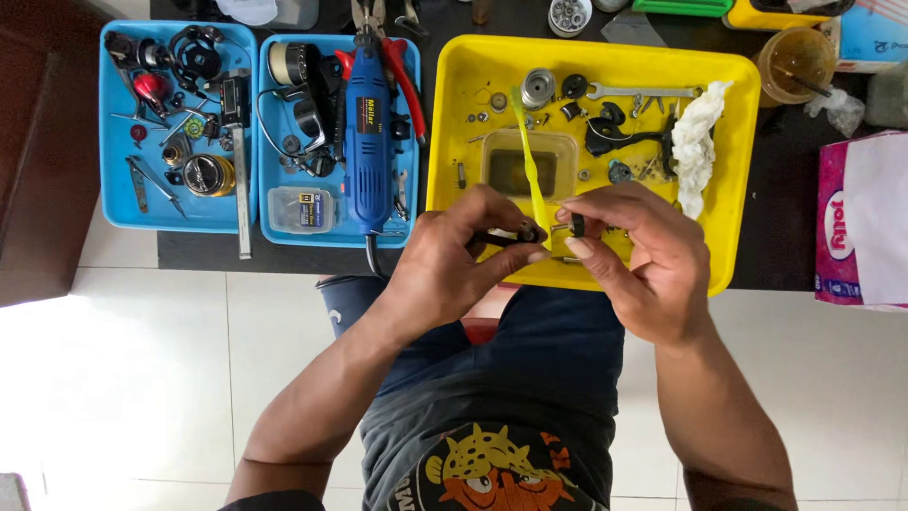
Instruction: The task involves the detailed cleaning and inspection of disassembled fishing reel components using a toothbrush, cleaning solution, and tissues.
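left hand (pixel 463 251) curled, thumb and fingers pinching a small black part (pixel 506 237) at the near edge of the yellow tray (pixel 454 114). right hand (pixel 643 260) pinching a small dark ring piece (pixel 577 224) between thumb and forefinger, just beside the black part. a yellow toothbrush (pixel 528 156) stands tilted between the hands, its head over a clear container (pixel 528 163). white rag (pixel 695 142) lies at tray right.
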